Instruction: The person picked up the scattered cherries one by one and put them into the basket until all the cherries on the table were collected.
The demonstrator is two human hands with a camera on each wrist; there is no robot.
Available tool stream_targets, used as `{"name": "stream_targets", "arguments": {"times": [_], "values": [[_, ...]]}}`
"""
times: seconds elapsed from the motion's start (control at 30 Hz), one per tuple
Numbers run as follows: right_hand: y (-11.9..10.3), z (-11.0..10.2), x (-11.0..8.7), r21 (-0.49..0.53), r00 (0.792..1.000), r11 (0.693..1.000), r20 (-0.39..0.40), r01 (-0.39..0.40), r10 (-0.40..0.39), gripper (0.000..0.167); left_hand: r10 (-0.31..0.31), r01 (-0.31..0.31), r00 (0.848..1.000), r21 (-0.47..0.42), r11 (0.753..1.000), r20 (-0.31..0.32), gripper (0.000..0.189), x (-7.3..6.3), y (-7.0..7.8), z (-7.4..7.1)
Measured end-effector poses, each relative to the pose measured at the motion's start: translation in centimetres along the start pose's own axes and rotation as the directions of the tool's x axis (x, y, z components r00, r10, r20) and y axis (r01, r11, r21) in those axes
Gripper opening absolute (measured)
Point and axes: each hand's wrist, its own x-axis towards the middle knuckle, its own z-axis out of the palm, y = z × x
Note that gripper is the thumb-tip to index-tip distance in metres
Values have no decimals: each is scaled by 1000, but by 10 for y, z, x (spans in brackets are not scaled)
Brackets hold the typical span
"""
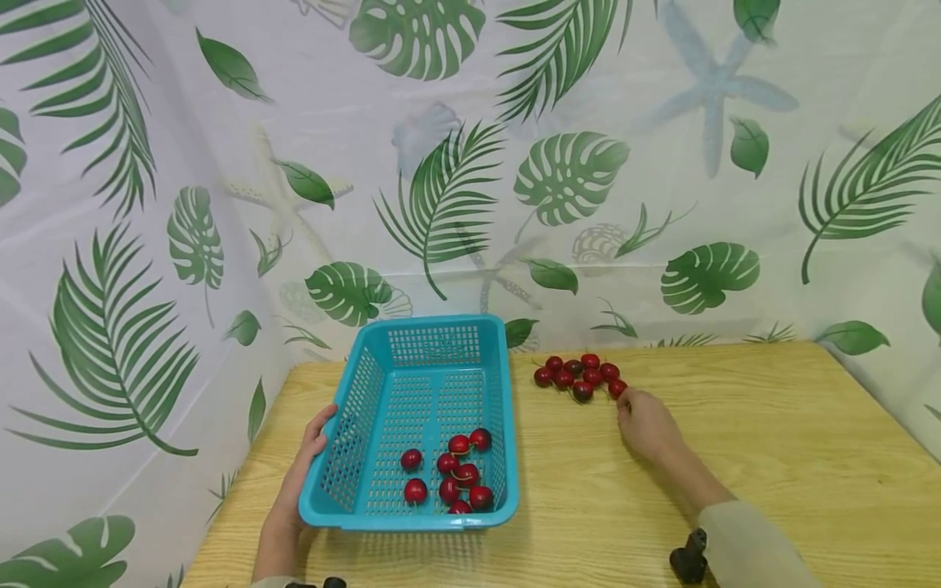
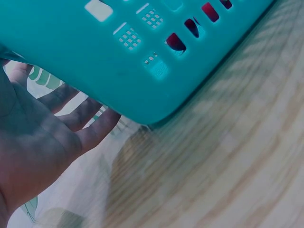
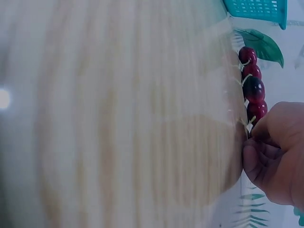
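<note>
A blue plastic basket (image 1: 512,408) stands on the left of the table, with several red cherries (image 1: 415,491) in its near half. My left hand (image 1: 305,465) is at the basket's left side. In the left wrist view, the fairly straight fingers (image 2: 97,131) touch the outer wall, and the palm is apart from it. To the right of the basket lies a group of dark red cherries (image 1: 582,391). At that group's near right edge, my right hand (image 1: 650,425) pinches the end cherry (image 1: 617,389) by its stem side. The curled fingers partly hide the grip.
The wooden table (image 1: 735,425) extends right of the basket and the cherries. Behind it hangs a white leaf-print cloth (image 1: 456,286), close to the basket's far rim. More of this cloth runs along the left side.
</note>
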Motion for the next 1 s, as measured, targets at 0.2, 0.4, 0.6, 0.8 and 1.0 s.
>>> {"name": "stream_targets", "arguments": {"times": [0.2, 0.4, 0.6, 0.8, 1.0], "values": [[8, -15, -2, 50, 997, 996, 25, -78, 76, 25, -41, 41, 999, -3, 999, 10, 50, -2, 2, 2], [29, -36, -3, 62, 991, 991, 68, -116, 111, 23, -57, 58, 998, -32, 998, 27, 48, -4, 1, 4], [38, -46, -3, 34, 992, 995, 84, -95, 92, 31, -12, 12, 1000, -23, 1000, 9, 47, 0, 1, 4], [37, -56, 0, -122, 976, 984, 159, -127, 146, 20, 74, -72, 997, -47, 996, 31, 44, 4, -3, 2], [34, -60, 5, -127, 973, 988, 203, -88, 113, 24, 138, -137, 989, -21, 990, 47, 47, 7, -2, 1]]}}
